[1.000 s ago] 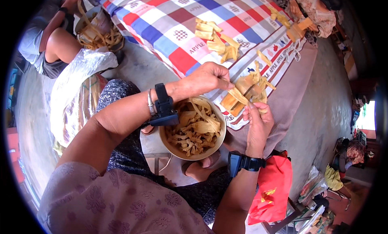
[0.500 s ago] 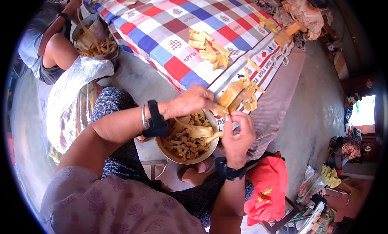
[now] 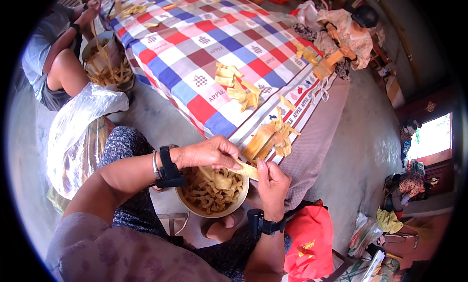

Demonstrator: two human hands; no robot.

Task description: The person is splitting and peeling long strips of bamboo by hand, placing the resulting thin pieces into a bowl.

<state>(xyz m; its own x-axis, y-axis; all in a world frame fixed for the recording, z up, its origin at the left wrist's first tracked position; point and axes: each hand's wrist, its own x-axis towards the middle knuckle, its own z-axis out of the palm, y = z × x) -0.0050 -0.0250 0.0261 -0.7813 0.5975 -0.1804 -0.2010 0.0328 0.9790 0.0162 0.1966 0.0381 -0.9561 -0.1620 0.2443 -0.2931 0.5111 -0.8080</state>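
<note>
A pale yellow flat strip is stretched between my two hands, above the right edge of a bowl. My left hand pinches its left end, while the thumb and fingers of my right hand close on the other end. Beneath them the round, light-coloured bowl holds many short yellow strips. Just beyond my right hand, a pile of wider yellow pieces lies on the corner of the checked tablecloth.
More yellow pieces lie farther up the cloth. At left, a clear plastic bag stands before a seated person with a bucket. Another person works at the far right. A red bag hangs beside my right forearm.
The view has shifted slightly. My hands have come away from the pile on the cloth, back toward the bowl, with a single strip now between them.
</note>
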